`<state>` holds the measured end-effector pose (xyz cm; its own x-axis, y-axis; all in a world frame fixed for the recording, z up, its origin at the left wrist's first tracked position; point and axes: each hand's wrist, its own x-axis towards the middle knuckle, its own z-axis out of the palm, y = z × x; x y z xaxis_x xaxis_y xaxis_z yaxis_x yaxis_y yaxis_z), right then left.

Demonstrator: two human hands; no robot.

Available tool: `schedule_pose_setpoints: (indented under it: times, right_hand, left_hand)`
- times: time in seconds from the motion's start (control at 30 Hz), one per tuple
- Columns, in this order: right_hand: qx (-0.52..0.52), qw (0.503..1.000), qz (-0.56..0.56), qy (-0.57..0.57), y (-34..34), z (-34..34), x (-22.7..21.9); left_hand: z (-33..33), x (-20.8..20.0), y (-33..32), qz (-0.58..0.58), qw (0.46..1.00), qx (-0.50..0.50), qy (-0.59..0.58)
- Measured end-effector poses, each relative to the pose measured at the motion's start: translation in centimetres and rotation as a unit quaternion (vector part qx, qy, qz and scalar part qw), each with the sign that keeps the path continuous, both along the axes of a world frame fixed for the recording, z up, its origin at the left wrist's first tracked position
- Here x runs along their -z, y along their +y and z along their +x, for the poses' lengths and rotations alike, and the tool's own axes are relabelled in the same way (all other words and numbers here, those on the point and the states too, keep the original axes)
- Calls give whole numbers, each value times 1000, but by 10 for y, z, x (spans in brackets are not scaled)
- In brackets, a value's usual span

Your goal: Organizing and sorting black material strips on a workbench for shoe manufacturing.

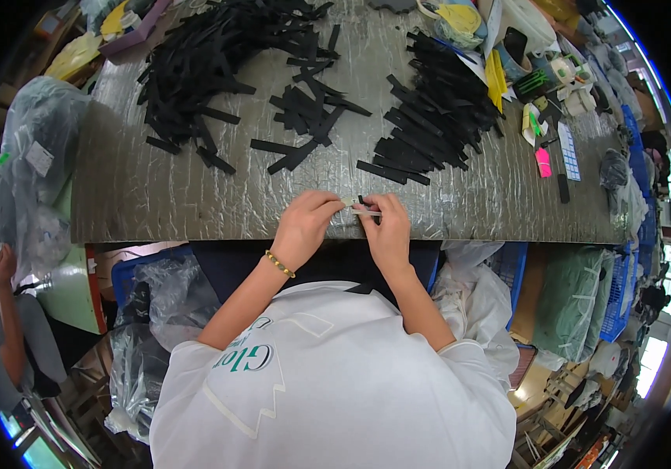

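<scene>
My left hand (303, 223) is over the near edge of the table, with thumb and forefinger pinched on a small pale piece (348, 202) too small to name. Close beside it, my right hand (387, 230) has its fingers closed around a thin whitish stick-like thing (366, 212). A short bit of black strip (361, 200) shows at those fingertips. Beyond my hands lie a few scattered black fabric strips (302, 117). A big tangled heap of black strips (202, 59) is at the far left, and a flatter, more aligned pile of black strips (437, 109) at the right.
The grey film-covered table (195, 195) ends just before my body. At its right are a pink tag (543, 162), a blue-and-white card (568, 152), a phone (515, 43) and yellow papers (496, 78). Plastic-wrapped bundles (26, 156) stand left, near another person's arm (8, 313).
</scene>
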<state>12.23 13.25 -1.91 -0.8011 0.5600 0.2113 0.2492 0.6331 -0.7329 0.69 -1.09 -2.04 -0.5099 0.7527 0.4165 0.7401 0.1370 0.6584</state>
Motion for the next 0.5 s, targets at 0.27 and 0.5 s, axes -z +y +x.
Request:
schedule_pose_setpoints:
  times: [0.27,0.5]
  right_hand:
    - [-39,999,-11,3,9,1,-6]
    - [-26,978,-205,31,38,2,-29]
  left_hand:
    - [2,-5,5,-10,1000,10,3]
    - [2,-7,4,-44,999,14,21]
